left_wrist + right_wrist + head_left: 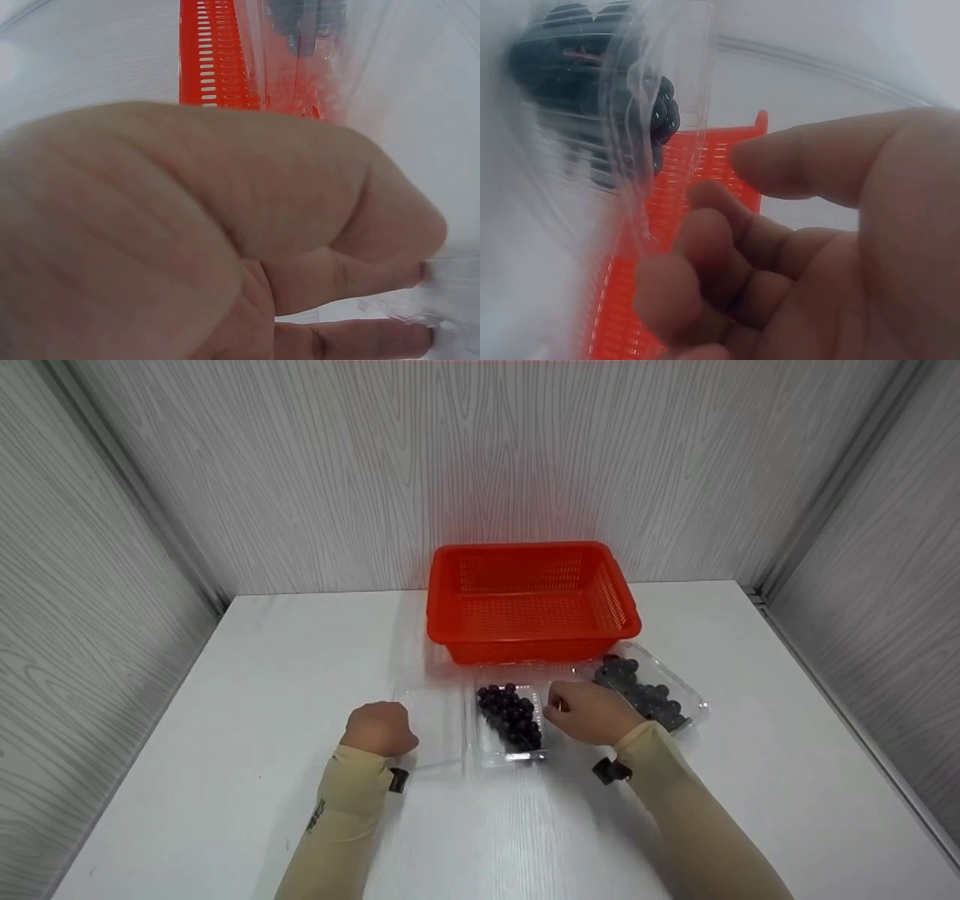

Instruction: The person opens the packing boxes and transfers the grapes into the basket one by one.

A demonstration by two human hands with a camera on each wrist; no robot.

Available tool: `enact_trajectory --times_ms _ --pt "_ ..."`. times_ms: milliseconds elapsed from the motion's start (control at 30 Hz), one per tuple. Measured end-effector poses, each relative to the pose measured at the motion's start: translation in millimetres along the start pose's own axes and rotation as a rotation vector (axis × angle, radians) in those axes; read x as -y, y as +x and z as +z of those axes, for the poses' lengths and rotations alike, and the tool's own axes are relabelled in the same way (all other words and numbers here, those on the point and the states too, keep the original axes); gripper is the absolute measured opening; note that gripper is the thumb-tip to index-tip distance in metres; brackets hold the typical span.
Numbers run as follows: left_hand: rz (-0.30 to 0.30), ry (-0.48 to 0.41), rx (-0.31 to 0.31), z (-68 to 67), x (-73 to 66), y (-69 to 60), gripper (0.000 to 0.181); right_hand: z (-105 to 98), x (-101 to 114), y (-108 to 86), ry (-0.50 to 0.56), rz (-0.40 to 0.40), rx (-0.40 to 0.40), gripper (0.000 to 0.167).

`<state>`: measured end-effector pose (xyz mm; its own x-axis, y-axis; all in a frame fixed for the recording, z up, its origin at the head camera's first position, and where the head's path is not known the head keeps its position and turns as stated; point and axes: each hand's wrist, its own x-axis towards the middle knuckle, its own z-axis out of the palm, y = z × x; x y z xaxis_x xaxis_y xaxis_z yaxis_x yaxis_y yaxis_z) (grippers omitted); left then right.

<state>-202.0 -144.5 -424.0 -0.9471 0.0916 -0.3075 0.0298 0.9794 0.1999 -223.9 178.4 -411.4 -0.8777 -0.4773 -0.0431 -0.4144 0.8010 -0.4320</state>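
An unfolded clear plastic container (491, 754) lies in the middle of the table, with a bunch of dark grapes (511, 718) in its right half. At the outer edge of its left half (439, 727), my left hand (380, 729) pinches the plastic; the left wrist view shows the thumb (390, 217) above and two fingertips against the clear edge. My right hand (592, 711) is beside the grape-filled half, its fingers (709, 240) loosely curled near the rim, the thumb apart and nothing held. Whether those fingertips touch the rim I cannot tell.
Behind the container stands a red plastic basket (532, 651) with nothing visible inside. Another clear container (686, 697) with dark grapes (652, 701) lies at the right, partly behind my right hand. Pale wood-patterned walls (360, 472) enclose the table's back and sides.
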Motion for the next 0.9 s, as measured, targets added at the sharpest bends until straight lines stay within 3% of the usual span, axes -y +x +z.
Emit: enact_trajectory --times_ms 367,900 --pt "-0.006 0.003 0.017 -1.6 0.5 -1.0 0.028 1.2 4.6 0.7 0.021 -0.038 -0.012 0.012" --pt "0.024 -0.007 -0.019 1.5 1.8 -1.5 0.029 9.6 8.1 5.8 0.025 -0.129 -0.039 0.008"
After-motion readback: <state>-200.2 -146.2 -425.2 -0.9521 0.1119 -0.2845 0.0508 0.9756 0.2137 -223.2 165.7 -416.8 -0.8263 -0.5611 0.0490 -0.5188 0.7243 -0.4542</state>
